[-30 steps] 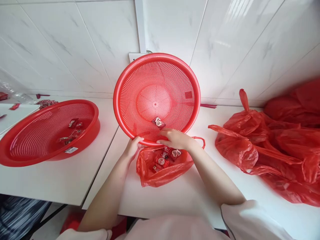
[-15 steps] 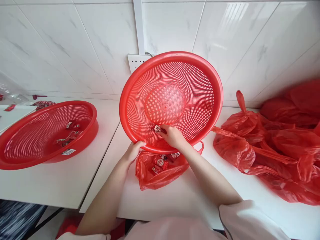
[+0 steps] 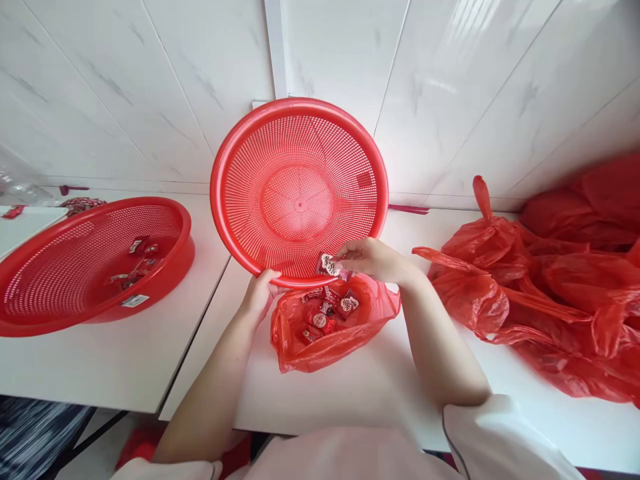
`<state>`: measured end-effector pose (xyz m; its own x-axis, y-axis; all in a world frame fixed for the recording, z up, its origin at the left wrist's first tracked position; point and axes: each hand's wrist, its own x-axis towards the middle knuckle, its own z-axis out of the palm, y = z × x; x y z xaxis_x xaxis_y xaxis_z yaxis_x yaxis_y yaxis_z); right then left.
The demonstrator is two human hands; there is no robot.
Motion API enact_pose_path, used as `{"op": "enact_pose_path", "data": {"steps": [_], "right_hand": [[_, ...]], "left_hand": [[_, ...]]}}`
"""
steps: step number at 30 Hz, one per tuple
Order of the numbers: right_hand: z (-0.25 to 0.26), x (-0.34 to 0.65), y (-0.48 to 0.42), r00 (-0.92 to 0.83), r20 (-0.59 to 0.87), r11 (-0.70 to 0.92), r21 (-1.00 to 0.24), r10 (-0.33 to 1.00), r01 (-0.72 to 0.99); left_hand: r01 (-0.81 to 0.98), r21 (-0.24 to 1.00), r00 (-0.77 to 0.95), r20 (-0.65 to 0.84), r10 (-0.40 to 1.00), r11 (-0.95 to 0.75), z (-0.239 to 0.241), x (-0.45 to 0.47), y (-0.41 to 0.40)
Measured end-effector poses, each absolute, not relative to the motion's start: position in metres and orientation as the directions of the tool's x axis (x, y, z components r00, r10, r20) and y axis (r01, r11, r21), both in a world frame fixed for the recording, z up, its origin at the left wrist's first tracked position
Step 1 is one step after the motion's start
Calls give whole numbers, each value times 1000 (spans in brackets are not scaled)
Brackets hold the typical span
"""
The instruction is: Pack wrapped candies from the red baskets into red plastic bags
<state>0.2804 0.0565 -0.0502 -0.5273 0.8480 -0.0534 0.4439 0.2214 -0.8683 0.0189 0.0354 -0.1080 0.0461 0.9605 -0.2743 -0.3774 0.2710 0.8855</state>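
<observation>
In front of me a red plastic colander (image 3: pixel 370 150) is tilted up, its inside facing me. My left hand (image 3: pixel 260 293) grips its lower left rim, thumb over the edge. My right hand (image 3: pixel 373 260) pinches a wrapped candy (image 3: pixel 329 265), dark red with a pale label, by the colander's lower right rim. Directly below sits a red plastic bag (image 3: pixel 320 357) with its mouth spread, holding several wrapped candies (image 3: pixel 320 320). No other candy shows inside the tilted colander.
A second red colander (image 3: pixel 187 243) on the left holds several wrapped candies. Filled red plastic bags (image 3: pixel 550 287) are heaped on the right of the white table (image 3: pixel 280 407). A tiled wall (image 3: pixel 340 53) stands behind. A gap divides the two tabletops.
The colander has moved left and slightly down toward me, still in my left hand. My right hand has shifted right with the candy, from inside the colander to its rim above the bag.
</observation>
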Motion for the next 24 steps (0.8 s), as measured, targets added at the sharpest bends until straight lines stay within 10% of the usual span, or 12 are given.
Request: {"op": "enact_pose_path", "data": {"steps": [6, 14, 21, 24], "right_hand": [[-47, 277, 49, -792, -162, 455, -744, 589, 490], [-59, 271, 48, -434, -157, 318, -473, 887, 822], [-59, 267, 57, -229, 312, 363, -494, 922, 790], [-54, 269, 59, -148, 441, 407, -577, 885, 709]], "left_hand": [[-444, 855, 45, -278, 959, 269, -110, 19, 38], [-470, 846, 8, -281, 960, 252, -112, 11, 41], [-313, 899, 211, -250, 945, 308, -96, 2, 37], [-19, 995, -125, -97, 987, 95, -83, -15, 34]]}}
